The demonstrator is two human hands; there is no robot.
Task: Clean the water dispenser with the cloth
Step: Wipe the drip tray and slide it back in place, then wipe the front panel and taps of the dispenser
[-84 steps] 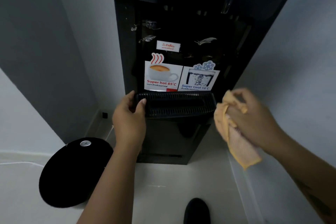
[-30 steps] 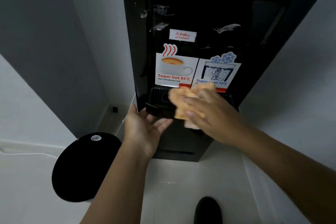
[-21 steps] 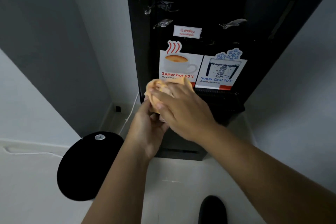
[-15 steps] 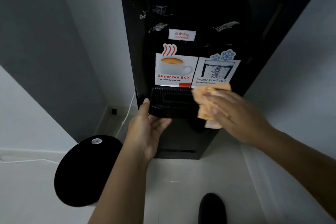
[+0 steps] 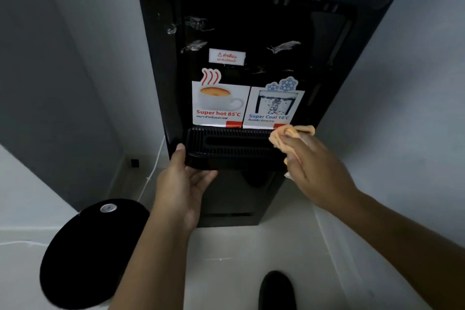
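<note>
cloth (image 5: 279, 137) swept rightward across drip tray (image 5: 226, 145); left hand (image 5: 183, 184) grips it.

A dim corner is enclosed by a grey wall (image 5: 50, 83) on the left and a paler wall (image 5: 415, 108) on the right, above a pale floor (image 5: 251, 254). A round black object (image 5: 93, 254) with a silver knob (image 5: 108, 208) is seen lower left, and a white cable (image 5: 156, 158) hangs nearby.
</note>
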